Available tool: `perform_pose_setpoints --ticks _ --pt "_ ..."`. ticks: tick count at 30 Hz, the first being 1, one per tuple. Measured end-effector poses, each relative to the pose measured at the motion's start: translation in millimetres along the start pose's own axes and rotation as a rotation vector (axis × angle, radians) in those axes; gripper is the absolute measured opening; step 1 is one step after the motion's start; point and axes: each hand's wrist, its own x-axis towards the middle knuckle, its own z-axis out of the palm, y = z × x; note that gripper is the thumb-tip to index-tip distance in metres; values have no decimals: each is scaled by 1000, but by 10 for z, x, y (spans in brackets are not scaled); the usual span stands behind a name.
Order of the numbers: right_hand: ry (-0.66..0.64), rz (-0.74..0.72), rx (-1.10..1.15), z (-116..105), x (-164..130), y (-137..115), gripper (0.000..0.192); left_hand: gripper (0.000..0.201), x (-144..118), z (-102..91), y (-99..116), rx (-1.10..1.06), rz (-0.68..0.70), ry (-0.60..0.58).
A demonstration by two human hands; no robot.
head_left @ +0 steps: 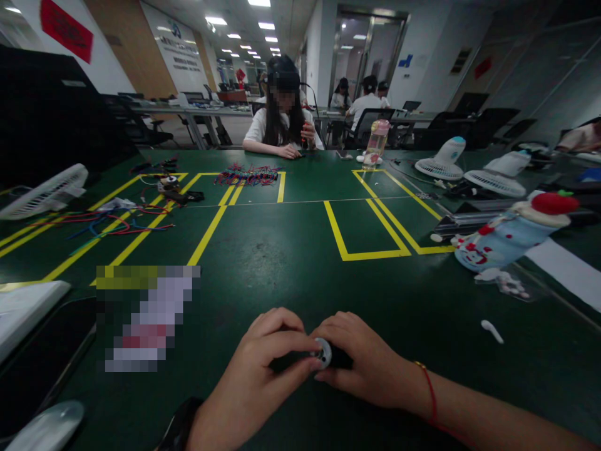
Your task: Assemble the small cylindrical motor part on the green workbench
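Observation:
Both my hands meet low in the middle of the view over the dark green table (291,250). Between them is a small dark object with a round white and silver end (323,352). My left hand (263,363) pinches that round end with its fingertips. My right hand (361,363), with a red string on its wrist, is wrapped around the dark body, which is mostly hidden.
A pale blue bottle with a red cap (511,235) lies at the right, small white fans (444,160) behind it. Loose coloured wires (107,222) lie at the left, a wire bundle (246,175) farther back. A person (282,119) sits across the table. A pink bottle (377,144) stands nearby.

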Motion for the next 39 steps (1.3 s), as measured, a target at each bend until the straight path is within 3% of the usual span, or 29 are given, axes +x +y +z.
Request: perform_pose_setpoints --ticks 5,10,13,20,25,30,36,39 --pt "6 -14 13 4 12 -17 26 11 37 89 55 17 -65 -33" --pt "4 -8 -6 20 -5 11 29 22 46 55 64 -15 -94 -72" --pt "8 -2 -1 13 -20 23 34 24 46 -33 -104 43 -141 -58" --pt "3 5 44 -40 -42 10 38 22 79 -430 -718 207 -219 119" --pt "-1 4 57 -42 -37 7 38 24 71 -563 -826 229 -249 163" --pt "-1 6 43 -42 -32 4 37 20 69 -472 -727 195 -226 97" --pt "1 5 8 -24 -23 11 33 25 61 -157 -285 26 -92 -77" --pt "5 0 -8 -4 -14 13 29 20 48 1 -93 -81 -29 -84"
